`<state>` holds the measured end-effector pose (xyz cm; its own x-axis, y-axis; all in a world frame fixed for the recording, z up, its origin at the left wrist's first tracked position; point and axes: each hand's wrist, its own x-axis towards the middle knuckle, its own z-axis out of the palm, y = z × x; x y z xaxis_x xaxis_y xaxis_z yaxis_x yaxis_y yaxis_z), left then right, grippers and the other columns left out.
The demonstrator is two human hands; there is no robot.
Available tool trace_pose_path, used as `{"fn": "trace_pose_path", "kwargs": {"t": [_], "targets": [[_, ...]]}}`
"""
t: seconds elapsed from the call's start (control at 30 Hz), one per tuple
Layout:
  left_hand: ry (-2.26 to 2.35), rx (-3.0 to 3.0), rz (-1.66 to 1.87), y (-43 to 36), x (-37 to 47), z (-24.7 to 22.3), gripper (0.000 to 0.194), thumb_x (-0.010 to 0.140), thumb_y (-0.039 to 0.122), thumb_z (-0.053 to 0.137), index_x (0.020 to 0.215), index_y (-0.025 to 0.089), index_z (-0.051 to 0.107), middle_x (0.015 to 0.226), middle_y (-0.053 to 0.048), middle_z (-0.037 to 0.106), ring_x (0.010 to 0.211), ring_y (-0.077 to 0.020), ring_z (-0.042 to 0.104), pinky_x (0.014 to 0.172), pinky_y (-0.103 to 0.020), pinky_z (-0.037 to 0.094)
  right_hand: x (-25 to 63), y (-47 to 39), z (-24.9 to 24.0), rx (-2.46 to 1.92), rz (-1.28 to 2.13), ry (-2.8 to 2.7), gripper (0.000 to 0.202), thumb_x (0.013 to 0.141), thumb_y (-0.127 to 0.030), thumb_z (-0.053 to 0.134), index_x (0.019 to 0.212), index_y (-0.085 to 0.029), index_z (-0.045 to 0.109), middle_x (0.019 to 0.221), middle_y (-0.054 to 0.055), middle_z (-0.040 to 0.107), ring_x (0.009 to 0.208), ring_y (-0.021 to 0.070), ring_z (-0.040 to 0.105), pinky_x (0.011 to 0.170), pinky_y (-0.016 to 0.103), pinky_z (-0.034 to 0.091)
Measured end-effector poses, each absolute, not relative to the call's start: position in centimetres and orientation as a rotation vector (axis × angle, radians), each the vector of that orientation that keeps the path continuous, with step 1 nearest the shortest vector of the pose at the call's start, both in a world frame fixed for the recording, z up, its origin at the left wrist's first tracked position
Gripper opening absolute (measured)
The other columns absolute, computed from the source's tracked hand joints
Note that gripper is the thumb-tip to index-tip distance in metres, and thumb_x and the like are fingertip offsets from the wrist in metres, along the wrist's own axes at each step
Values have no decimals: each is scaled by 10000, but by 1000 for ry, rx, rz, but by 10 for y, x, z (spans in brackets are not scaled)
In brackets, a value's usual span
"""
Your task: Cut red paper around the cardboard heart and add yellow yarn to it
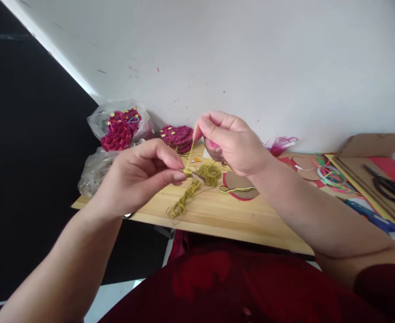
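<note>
Left hand (133, 177) clamped on a small yarn-wound piece (188, 172), thumb against finger. Right hand (232, 141) pinching a thin yellow strand (192, 150), taut, slanting up between hands, above bench (237, 220). Below: olive tangle (210, 174), loose, curly; twisted skein (184, 200).

Soft light covers the desk (232, 217); below its front edge, the red clothing (200, 278) is dim, detail slightly blurred.

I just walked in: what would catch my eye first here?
Probably the thin yellow-green thread stretched between the bare left hand and the higher bare right hand, mid-picture. Behind them, near the pale wall, sits a magenta stack with small gold stars. Far right, black-handled scissors lie on brown cardboard.
</note>
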<state>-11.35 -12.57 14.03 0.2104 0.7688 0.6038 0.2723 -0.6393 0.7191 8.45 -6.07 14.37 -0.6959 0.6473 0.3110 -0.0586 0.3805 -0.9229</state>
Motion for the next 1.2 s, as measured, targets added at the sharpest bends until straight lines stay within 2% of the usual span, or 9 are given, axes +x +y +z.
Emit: {"fn": "trace_pose_path", "kwargs": {"t": [0.1,0.27,0.33,0.43,0.57,0.73,0.9,1.1,1.2], "targets": [[988,1897,1732,-126,-107,140,189,781,68,767,860,213,675,883,-11,698,739,-134,684,683,-269,620,89,-63,145,-540,1385,-2168,359,1018,-420,536,781,-165,624,655,-32,484,606,104,404,595,261,337],[1084,2016,1403,-127,-97,139,134,786,127,791,824,197,683,802,-10,687,700,-124,667,642,-228,594,99,-62,153,-436,1304,-2008,373,1051,-442,457,838,-180,618,661,-34,479,614,106,414,601,253,352],[885,1825,1532,-128,-93,140,168,784,125,798,844,202,662,847,-14,701,700,-136,690,664,-263,616,102,-61,152,-514,1275,-2046,364,1026,-435,512,783,-180,603,660,-26,501,616,109,433,600,257,358],[1147,1972,1656,-125,-93,140,177,747,94,810,823,195,686,823,-12,701,705,-128,662,663,-240,591,106,-62,149,-503,1335,-2298,320,982,-415,597,779,-172,645,724,-2,582,657,117,484,634,265,390],[1216,2117,1234,-124,-93,137,106,778,140,776,799,201,693,772,-18,695,679,-138,647,616,-241,568,108,-61,147,-543,1240,-2088,340,1042,-407,477,847,-175,631,725,-9,557,647,108,461,622,256,368],[1144,1882,1606,-124,-89,132,161,768,157,808,828,225,674,856,-22,706,757,-156,687,696,-289,599,110,-58,141,-564,1272,-2259,343,1013,-421,535,822,-165,658,689,-16,536,629,106,458,602,253,351],[1215,1975,1324,-121,-86,129,125,793,183,784,833,215,670,798,-5,687,693,-145,667,632,-273,570,112,-48,134,-511,1273,-1974,391,1024,-499,498,845,-173,622,627,-41,454,570,101,376,548,253,300],[1385,2081,1553,-115,-87,125,150,810,181,774,934,246,721,881,-13,723,781,-170,682,710,-300,573,116,-57,131,-643,1260,-2269,330,1008,-375,542,787,-160,659,606,-46,458,559,93,397,568,258,313],[1342,2198,1350,-117,-88,123,124,809,183,776,913,243,745,878,-24,728,789,-176,676,719,-297,573,120,-52,140,-584,1246,-2086,307,1031,-376,495,856,-174,646,631,-46,479,562,92,394,573,256,312]]}}
